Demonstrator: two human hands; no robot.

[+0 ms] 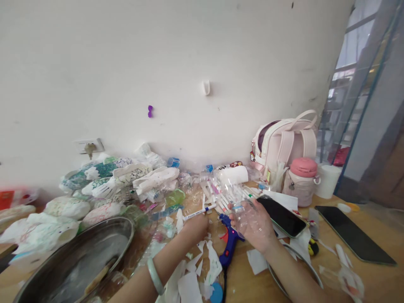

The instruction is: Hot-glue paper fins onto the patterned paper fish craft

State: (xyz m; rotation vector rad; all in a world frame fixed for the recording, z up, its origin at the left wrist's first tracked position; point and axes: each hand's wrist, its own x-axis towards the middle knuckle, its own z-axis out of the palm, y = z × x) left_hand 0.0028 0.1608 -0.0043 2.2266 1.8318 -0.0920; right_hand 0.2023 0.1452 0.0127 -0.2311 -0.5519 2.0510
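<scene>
My right hand [260, 227] is wrapped around a clear plastic bottle [244, 216], its palm and wrist showing through. My left hand [199, 229], bent downward at the wrist, is left of it over the table; its fingers are hidden. A white marker [198, 212] with blue ends lies across the far edge of that hand, and I cannot tell whether it is gripped. Between the hands rests a blue hot glue gun [229, 246] with a red trigger and a lit red light. White paper scraps [213, 263] are scattered near the left forearm.
A metal basin [126, 231] stands at front left, with paper-wrapped bottles [104, 185] heaped behind it. To the right are a phone [282, 215], a dark tablet-like slab [355, 233], a pink-lidded flask [303, 181] and a pink backpack [292, 139]. The wall [183, 134] bounds the back.
</scene>
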